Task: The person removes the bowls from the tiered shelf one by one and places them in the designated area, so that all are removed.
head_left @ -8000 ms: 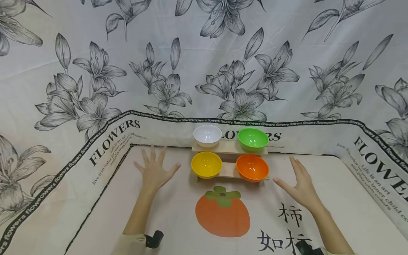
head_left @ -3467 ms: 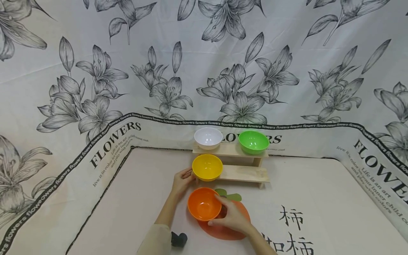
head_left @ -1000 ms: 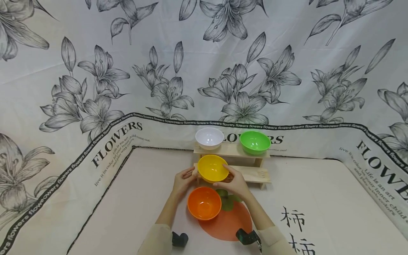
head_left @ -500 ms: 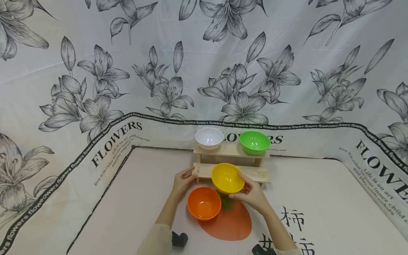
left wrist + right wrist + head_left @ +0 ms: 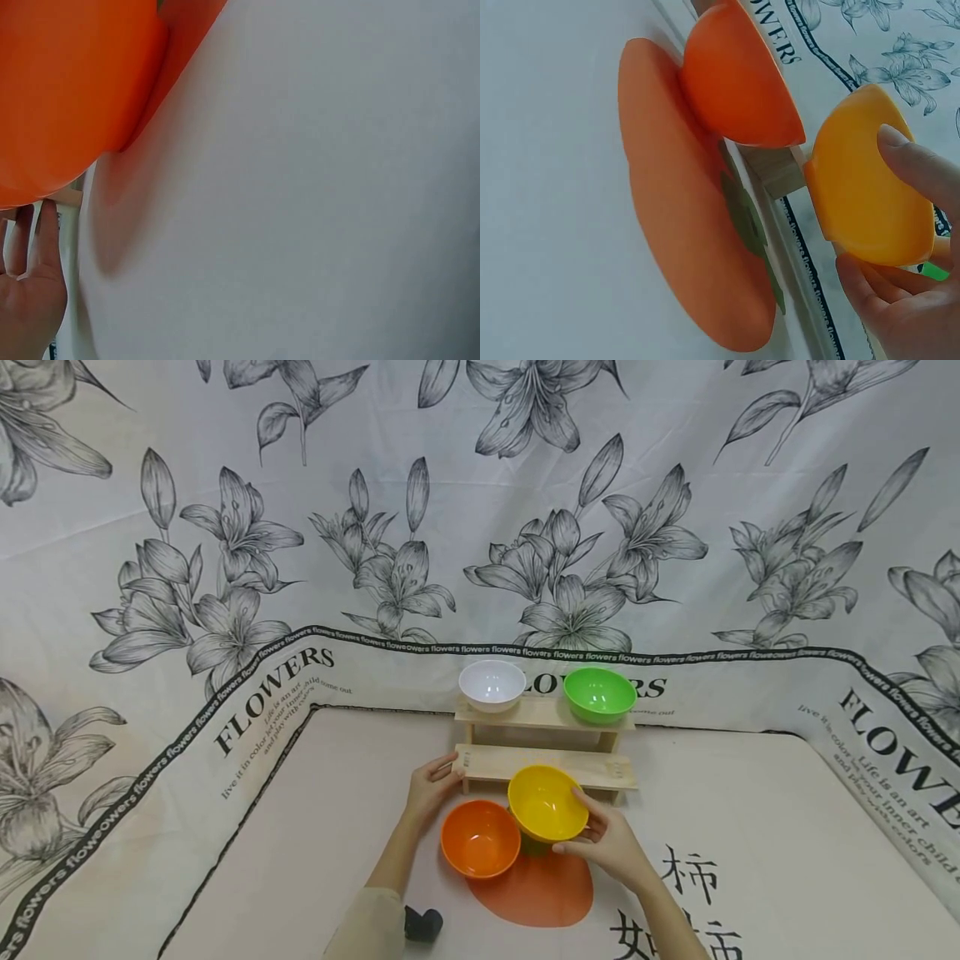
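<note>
Well, floral drapery (image 5: 442, 610) reads "FLOWERS" behind persimmon-printed cloth (image 5: 750, 818); right hand (image 5: 609, 842) pinches a yellow bowl (image 5: 546, 803), straight-fingered left hand (image 5: 430, 791) touches the wooden rack (image 5: 491, 762).

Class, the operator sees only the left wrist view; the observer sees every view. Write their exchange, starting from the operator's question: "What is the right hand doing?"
Observer: The right hand holds the yellow bowl.
Operator: Is there anything inside the orange bowl?
Observer: No, the head view shows its inside, and it is empty.
Operator: Which bowls are on the upper shelf?
Observer: In the head view, the white bowl stands at left and the green bowl at right.
</note>
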### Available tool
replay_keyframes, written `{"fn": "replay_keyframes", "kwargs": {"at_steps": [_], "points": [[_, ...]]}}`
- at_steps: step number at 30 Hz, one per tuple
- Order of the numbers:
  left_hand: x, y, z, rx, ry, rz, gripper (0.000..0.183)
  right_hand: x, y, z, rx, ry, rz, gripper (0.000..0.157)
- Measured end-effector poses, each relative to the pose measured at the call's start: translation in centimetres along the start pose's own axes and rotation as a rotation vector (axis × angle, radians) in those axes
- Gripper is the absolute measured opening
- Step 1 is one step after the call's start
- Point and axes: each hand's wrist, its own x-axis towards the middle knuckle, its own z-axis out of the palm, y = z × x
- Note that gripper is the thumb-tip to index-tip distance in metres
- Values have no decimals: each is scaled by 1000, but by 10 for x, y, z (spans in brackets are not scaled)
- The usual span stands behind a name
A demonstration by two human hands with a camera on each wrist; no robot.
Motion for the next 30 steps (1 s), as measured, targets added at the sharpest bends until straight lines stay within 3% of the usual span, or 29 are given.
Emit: {"fn": "replay_keyframes", "kwargs": {"at_steps": [17,22,30], "points": [[-2,3,2,-16,6,-17,43,-16,8,-2,18,-2,65,88],[-2,3,2,-15,4,-21,43,-20,13,-3,-7,13,101,89],[-1,1,1,-3,0,-15,42,-23,16,-7,-64,-10,86,89]]}}
